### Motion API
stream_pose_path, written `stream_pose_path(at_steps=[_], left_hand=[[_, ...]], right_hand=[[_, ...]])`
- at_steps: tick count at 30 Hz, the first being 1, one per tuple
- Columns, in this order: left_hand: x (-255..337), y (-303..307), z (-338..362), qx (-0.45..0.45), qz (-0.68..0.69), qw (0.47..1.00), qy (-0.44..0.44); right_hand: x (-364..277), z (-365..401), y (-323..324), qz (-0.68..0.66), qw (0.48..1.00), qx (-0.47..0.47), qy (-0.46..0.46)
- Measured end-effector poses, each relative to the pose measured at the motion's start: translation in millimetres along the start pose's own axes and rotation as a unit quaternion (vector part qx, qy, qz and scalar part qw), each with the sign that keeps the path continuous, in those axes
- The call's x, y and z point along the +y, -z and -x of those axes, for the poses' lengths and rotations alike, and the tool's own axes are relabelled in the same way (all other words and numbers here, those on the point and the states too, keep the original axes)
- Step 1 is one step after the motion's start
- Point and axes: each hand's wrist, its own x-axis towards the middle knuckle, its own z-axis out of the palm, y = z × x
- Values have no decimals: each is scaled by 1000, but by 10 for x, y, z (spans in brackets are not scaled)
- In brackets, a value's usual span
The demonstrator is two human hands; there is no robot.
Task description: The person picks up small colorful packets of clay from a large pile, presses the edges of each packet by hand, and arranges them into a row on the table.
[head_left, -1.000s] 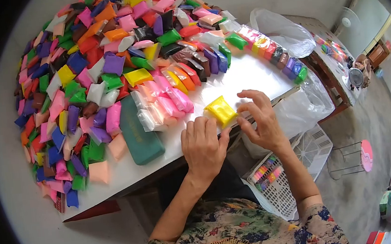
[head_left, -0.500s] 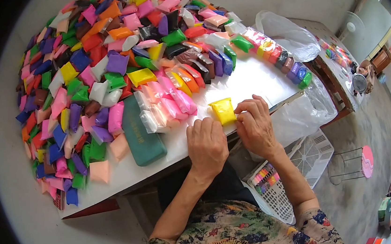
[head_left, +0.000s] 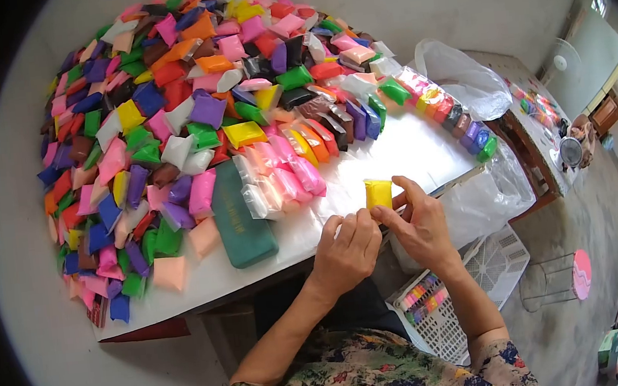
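Observation:
A small yellow packet (head_left: 378, 194) stands upright at the front edge of the table. My right hand (head_left: 425, 228) is closed on it, with the thumb at its lower edge and the index finger along its right side. My left hand (head_left: 344, 250) has its fingers curled and pressed together at the packet's lower left corner. Just to the left are rows of pink packets (head_left: 289, 176) and a dark green box (head_left: 246, 232). Packets in yellow and orange (head_left: 311, 142), brown and purple stand in rows behind them.
A large heap of coloured packets (head_left: 160, 118) covers the left and back of the white table (head_left: 221, 279). A line of packets in clear wrap (head_left: 458, 123) lies at the right, beside plastic bags (head_left: 461, 78). Below right is a white plastic basket (head_left: 441, 325); a pink stool (head_left: 582, 274) stands farther off.
The yellow packet has been raised from lying on the table to upright between my fingers. My right hand has closed around its side, and the view has shifted slightly.

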Motion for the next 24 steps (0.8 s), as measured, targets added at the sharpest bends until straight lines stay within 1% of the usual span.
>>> stream_pose_path(at_steps=[2,5,8,11,14,19,22,24], left_hand=[[-57,21,-22,6,-9,1000,-17],[-113,55,-30,7,-13,999,-34],[-135,84,-9,9,-8,1000,-25],[-166,133,37,16,12,1000,10],[-216,170,141,13,35,998,49],[-258,148,336,-1,63,993,101],[-251,152,380,1,77,991,107],[-253,137,401,1,76,992,101]], right_hand=[[-37,-43,22,-54,997,-32,-32],[146,-160,-70,-154,984,-71,-55],[148,-235,-155,-214,974,-77,-12],[42,-335,-188,-186,979,-59,56],[70,-566,-284,-138,976,-50,160],[111,-788,-501,-158,968,-105,162],[103,-782,-512,-111,970,-83,201],[106,-754,-513,-110,971,-84,194]])
